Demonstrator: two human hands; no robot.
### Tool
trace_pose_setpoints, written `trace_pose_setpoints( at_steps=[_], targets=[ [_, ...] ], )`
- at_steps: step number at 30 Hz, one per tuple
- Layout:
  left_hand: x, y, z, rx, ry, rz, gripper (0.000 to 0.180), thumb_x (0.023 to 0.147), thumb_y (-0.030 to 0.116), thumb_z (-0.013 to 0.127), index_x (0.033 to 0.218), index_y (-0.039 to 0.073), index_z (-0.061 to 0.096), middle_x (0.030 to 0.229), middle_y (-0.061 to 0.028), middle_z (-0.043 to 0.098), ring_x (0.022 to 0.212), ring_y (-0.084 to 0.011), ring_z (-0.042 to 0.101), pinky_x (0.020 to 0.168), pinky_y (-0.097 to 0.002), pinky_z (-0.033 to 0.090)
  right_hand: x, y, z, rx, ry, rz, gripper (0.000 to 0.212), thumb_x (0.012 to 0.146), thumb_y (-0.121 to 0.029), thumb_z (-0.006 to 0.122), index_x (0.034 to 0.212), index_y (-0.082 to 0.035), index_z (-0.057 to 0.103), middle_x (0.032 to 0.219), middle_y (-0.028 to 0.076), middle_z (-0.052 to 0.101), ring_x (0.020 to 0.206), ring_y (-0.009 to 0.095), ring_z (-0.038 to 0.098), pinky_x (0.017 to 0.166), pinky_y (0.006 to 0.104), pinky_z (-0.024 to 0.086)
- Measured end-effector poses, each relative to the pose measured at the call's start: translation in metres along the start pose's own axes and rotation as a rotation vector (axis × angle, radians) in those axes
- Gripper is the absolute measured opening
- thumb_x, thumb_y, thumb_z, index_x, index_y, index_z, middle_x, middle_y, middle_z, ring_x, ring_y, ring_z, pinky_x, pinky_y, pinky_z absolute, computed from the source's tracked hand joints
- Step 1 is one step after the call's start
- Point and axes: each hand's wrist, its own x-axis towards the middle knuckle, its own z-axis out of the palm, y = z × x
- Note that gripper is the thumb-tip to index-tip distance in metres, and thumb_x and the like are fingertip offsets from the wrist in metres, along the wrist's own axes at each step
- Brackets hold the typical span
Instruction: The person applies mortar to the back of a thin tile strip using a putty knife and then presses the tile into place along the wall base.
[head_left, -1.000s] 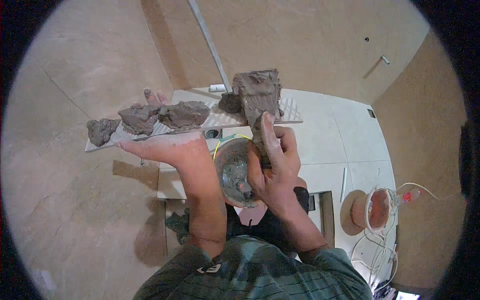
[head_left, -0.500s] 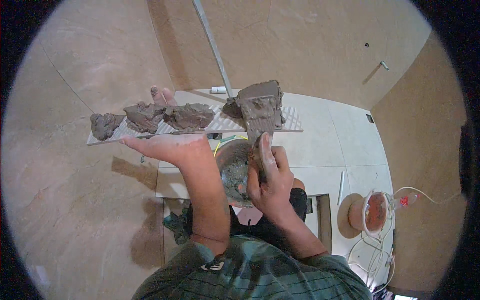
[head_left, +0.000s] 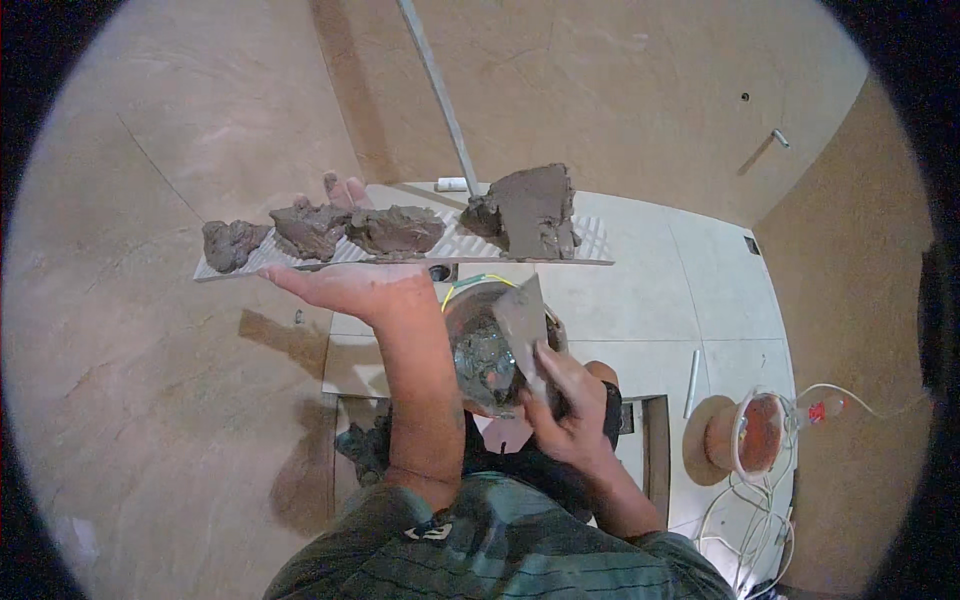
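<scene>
A long, narrow tile strip [head_left: 592, 240] with a ribbed back lies across my left hand [head_left: 352, 293]. The palm supports it from beneath, and fingertips show past its far edge. Three rough lumps of grey-brown mortar [head_left: 398, 231] sit along its left and middle part. Toward the right end rises a bigger, flattened mortar mound [head_left: 535, 210]. My right hand [head_left: 574, 412] is closed around a putty knife [head_left: 521, 322], whose wide blade is tilted over a bucket [head_left: 476, 350] of wet mortar, apart from the strip. Its handle is mostly hidden by my fingers.
A thin metal bar [head_left: 440, 95] rises beyond the strip against the tiled wall [head_left: 640, 90]. On the right stand a second bucket [head_left: 716, 440], a plastic bottle [head_left: 826, 410] and a coiled pale cable [head_left: 745, 515]. A short white tube [head_left: 692, 384] lies on the light floor tiles [head_left: 640, 300].
My right hand has drawn the putty knife off the large mortar mound, down toward me and over the bucket. The mound stays on the strip. My left hand still supports the strip.
</scene>
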Motion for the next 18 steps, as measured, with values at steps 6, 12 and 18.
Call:
trace_pose_setpoints(
  at_steps=[6,12,18],
  targets=[
    [-0.016,0.012,0.004,0.071,0.046,-0.009,0.066,0.098,0.064,0.025,0.139,0.014,0.04,0.128,-0.0079,0.048,0.12,-0.0362,0.05,0.106,-0.0515,0.04,0.042,-0.02,-0.01,0.977,-0.053,0.362,0.039,0.098,-0.024,0.047,0.128,0.001,0.043,0.1,0.02,0.064,0.074,0.023,0.061,0.067,0.0371,0.053],
    [0.001,0.008,0.001,0.053,0.046,-0.023,0.068,0.097,0.067,0.028,0.138,0.014,0.041,0.124,-0.0079,0.049,0.117,-0.0358,0.052,0.104,-0.0525,0.041,0.028,0.017,0.023,0.756,-0.049,0.429,0.037,0.098,-0.03,0.05,0.121,-0.001,0.052,0.101,0.009,0.063,0.072,0.013,0.058,0.063,0.0286,0.049],
    [0.001,0.013,-0.001,0.015,-0.045,-0.01,0.064,0.097,0.066,0.027,0.126,0.013,0.047,0.116,-0.0074,0.052,0.111,-0.0341,0.055,0.096,-0.0505,0.047,-0.062,0.092,0.042,0.487,-0.02,0.57,0.045,0.098,-0.032,0.05,0.131,-0.002,0.049,0.106,0.016,0.065,0.09,0.027,0.065,0.078,0.0395,0.052]
  ],
)
